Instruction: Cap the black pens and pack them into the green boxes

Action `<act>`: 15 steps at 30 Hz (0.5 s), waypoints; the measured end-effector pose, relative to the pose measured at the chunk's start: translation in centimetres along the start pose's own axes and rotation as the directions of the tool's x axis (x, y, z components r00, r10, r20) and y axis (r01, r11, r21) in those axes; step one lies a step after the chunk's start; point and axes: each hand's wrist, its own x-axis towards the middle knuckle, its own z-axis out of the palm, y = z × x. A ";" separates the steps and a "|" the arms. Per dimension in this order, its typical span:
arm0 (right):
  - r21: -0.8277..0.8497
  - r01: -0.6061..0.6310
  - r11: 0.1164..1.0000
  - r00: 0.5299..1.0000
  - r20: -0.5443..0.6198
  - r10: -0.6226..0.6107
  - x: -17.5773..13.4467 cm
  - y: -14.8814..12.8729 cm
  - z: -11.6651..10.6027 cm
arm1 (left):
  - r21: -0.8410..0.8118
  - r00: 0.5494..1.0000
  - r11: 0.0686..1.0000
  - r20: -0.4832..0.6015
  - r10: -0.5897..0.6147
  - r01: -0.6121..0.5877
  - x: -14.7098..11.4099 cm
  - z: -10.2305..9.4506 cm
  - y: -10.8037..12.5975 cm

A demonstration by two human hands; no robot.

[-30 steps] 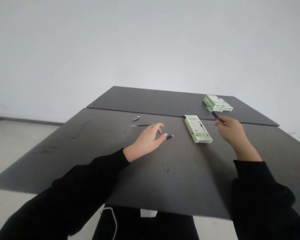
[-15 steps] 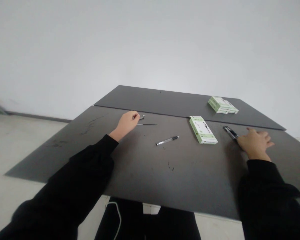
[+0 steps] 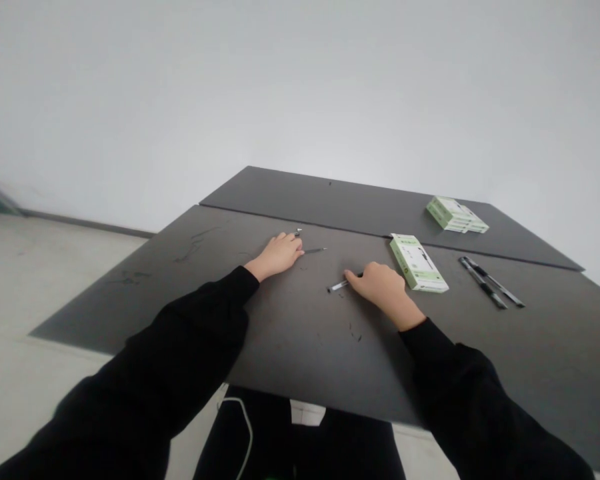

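Note:
My left hand (image 3: 280,255) rests low over the table, its fingers bent and closed around the near end of a thin dark pen refill (image 3: 316,251). Just beyond those fingertips a small pen part (image 3: 298,231) with a shiny tip lies partly covered. My right hand (image 3: 380,287) is closed over a clear pen barrel with a dark grip (image 3: 338,286). The barrel's left end sticks out past the thumb, while the rest is hidden. Beside the right hand lies a green and white pen box (image 3: 420,263).
Two capped-looking pens with black grips (image 3: 490,283) lie side by side on the right. Several green and white boxes (image 3: 455,215) are stacked farther back, beyond the seam in the dark table (image 3: 280,333). A white wall stands behind.
My right hand has let go of the pens at the right and moved left onto the pen barrel. My left hand has turned palm-down and come nearer, onto the refill.

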 end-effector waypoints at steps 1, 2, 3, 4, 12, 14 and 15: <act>0.019 -0.001 1.000 1.000 0.000 0.001 0.0 0.3 0.0 | -0.049 1.000 0.999 -0.005 -0.006 0.006 -0.1 0.1 0.2; 0.040 0.009 0.999 1.000 0.002 -0.009 0.0 0.6 0.0 | -0.101 1.000 0.995 -0.014 -0.019 0.018 -0.1 0.1 0.4; 0.065 0.032 0.997 0.999 0.006 -0.033 0.0 0.9 -0.1 | -0.159 0.999 0.987 -0.026 -0.039 0.035 -0.1 0.2 0.7; 0.101 0.067 0.993 0.998 0.010 -0.068 0.0 1.1 -0.1 | -0.221 0.997 0.974 -0.039 -0.065 0.055 -0.1 0.2 1.0; 0.581 0.339 0.739 0.931 -0.097 -0.351 2.2 -3.0 -1.5 | -0.728 0.986 0.672 0.038 -0.165 0.140 -0.2 -1.2 3.2; 0.680 0.359 0.639 0.916 -0.126 -0.381 3.5 -5.1 -1.7 | -0.788 0.987 0.596 0.094 -0.133 0.156 -0.5 -1.5 3.4; 0.716 0.369 0.593 0.909 -0.143 -0.393 4.2 -6.2 -1.7 | -0.809 0.986 0.565 0.114 -0.122 0.163 -0.6 -1.6 3.5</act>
